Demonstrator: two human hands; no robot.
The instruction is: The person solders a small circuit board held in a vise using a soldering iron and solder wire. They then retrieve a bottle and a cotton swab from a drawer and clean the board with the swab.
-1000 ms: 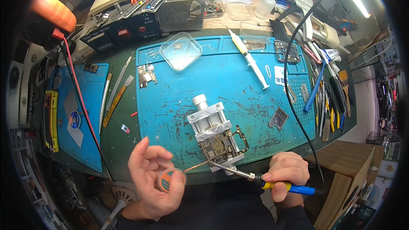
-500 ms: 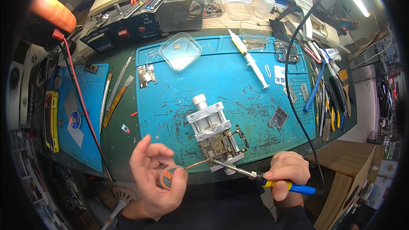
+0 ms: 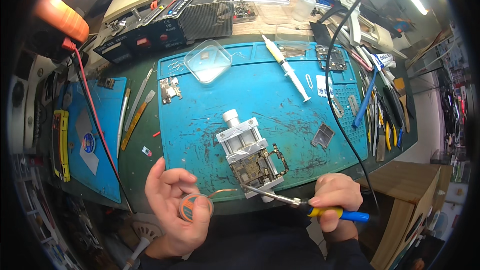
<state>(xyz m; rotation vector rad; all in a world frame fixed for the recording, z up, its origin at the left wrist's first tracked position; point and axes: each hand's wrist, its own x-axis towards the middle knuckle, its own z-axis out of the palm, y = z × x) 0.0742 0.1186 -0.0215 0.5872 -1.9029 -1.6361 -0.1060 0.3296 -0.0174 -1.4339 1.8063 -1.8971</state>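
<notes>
Nearest us, our left hand [image 3: 167, 207] pinches a small round spool [image 3: 188, 209] under the thumb, the other fingers loosely curled and raised. We seem to hold it so that its copper-coloured braid [image 3: 223, 190] can point right without our fingertips coming close to the metal. To the right, our right hand [image 3: 337, 195] is closed around the yellow and blue handle of a soldering iron [image 3: 297, 201]; gripping it behind the collar probably spares us the heat. Its shaft slants left, the tip at the near left edge of the circuit board [image 3: 255, 165]; we cannot tell whether they touch. The braid's free end lies just left of that tip.

The board sits just beyond, flat in a silver clamp [image 3: 239, 131] at the near middle of the blue mat [image 3: 200, 105], presumably so both our hands are free. It looks dark with brassy patches, crowded with tiny parts, and a grey square shows toward its left side. A narrow, bent arm of board juts out on the right.

Farther off, a grey metal piece [image 3: 322, 135] lies to the right. At the far side rest a syringe [image 3: 286, 67] and, left of it, a clear box [image 3: 210, 72], likely kept there within reach.
</notes>
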